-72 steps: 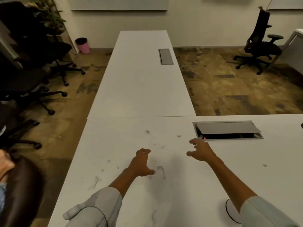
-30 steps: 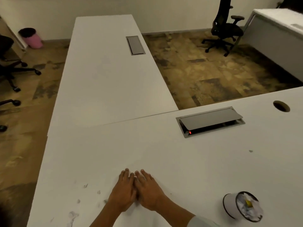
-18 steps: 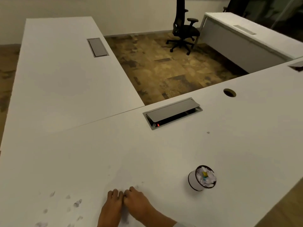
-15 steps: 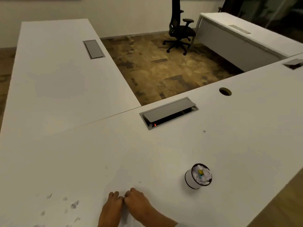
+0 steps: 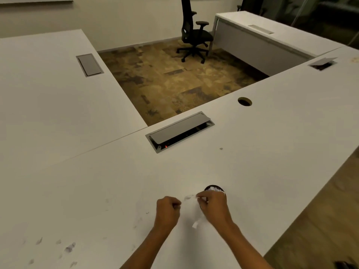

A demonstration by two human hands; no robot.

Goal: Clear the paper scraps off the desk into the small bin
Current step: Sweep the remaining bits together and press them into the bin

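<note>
Right hand (image 5: 213, 208) pinching white paper scraps (image 5: 196, 223) touches small round white bin (image 5: 213, 188) at 12 o'clock; left hand (image 5: 167, 210) fisted, farther.

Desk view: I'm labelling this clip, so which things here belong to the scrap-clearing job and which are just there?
Part of the job:
- small bin, already holding paper
- left hand and right hand, both closed on scraps
- loose paper scraps at the desk's near left
- falling scrap between the hands

Just there:
- cable hatch, lid ajar
- grommet hole
- office chair
</note>
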